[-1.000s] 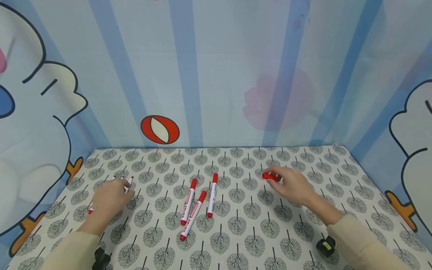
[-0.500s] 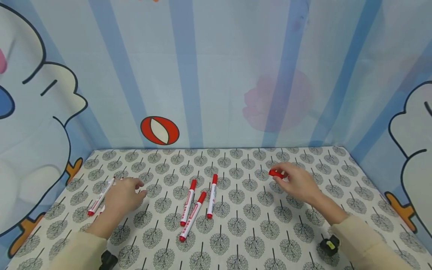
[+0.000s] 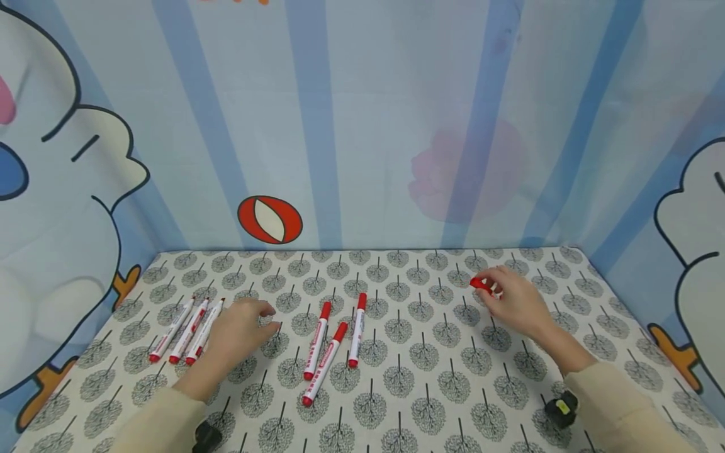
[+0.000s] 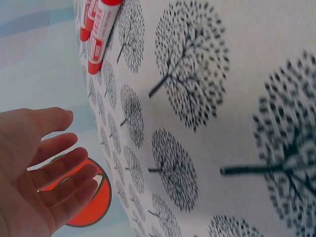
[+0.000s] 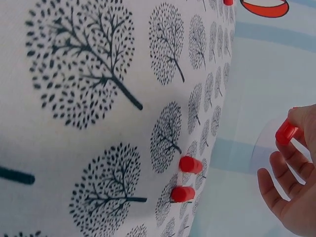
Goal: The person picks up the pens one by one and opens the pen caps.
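My right hand (image 3: 515, 303) pinches a red marker cap (image 3: 481, 284) between thumb and forefinger, above the right side of the table; the right wrist view shows this red cap (image 5: 285, 134) clearly. Two more red caps (image 5: 190, 164) stand on the cloth there, hidden behind the hand in the head view. My left hand (image 3: 240, 330) holds nothing, its fingers relaxed and apart. Just left of it lie three white-bodied markers without caps (image 3: 189, 331), side by side, tips pointing away. To its right lie three capped red markers (image 3: 325, 363).
A white cloth with dark tree prints (image 3: 399, 380) covers the table. Behind it hangs a light blue striped curtain (image 3: 385, 126) with cartoon figures, meeting the table's far edge. A black wrist device (image 3: 562, 409) sits at the right sleeve.
My left hand has let go of an uncapped marker beside the other two and moved right, uncovering all three. My right hand has moved right and slightly away, still holding the red cap.
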`<state>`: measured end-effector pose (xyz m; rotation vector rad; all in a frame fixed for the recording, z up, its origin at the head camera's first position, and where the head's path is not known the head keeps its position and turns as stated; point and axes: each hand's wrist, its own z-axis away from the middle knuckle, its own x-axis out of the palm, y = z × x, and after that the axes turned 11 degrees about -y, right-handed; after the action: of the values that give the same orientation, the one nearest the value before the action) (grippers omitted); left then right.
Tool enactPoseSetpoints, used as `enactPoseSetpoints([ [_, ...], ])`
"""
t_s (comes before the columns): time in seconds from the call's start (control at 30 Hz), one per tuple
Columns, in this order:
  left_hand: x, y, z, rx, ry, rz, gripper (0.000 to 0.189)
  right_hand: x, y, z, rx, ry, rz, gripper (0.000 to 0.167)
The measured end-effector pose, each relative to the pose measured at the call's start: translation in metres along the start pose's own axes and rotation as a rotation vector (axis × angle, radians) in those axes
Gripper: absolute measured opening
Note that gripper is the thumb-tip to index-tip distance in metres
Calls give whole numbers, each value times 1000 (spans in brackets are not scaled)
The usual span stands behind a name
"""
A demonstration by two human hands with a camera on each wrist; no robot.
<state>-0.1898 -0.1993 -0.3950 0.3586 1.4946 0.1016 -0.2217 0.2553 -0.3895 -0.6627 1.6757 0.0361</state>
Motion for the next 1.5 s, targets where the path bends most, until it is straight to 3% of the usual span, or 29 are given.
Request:
enactPoseSetpoints([
  [0.17,7,7,-4,27,-2,-15,24,-3,11,2,45,-21,5,26],
  [0.37,14,18,-3,40,-37,37,24,-7,24,6,104,-16,12,25],
  [0.6,22,28,-1,80,-33,57,21,-9,39,10,175,-43,-10,27],
  [0.77,26,32,-2,118,-16,42,20,-9,48,13,234,-86,-11,29],
  [1.2,30,35,-3,112,2,41,23,-9,66,16,408,-227,-18,34],
  [1.5,25,41,-3,122,-1,48,22,-4,71,17,463,-306,25,34],
])
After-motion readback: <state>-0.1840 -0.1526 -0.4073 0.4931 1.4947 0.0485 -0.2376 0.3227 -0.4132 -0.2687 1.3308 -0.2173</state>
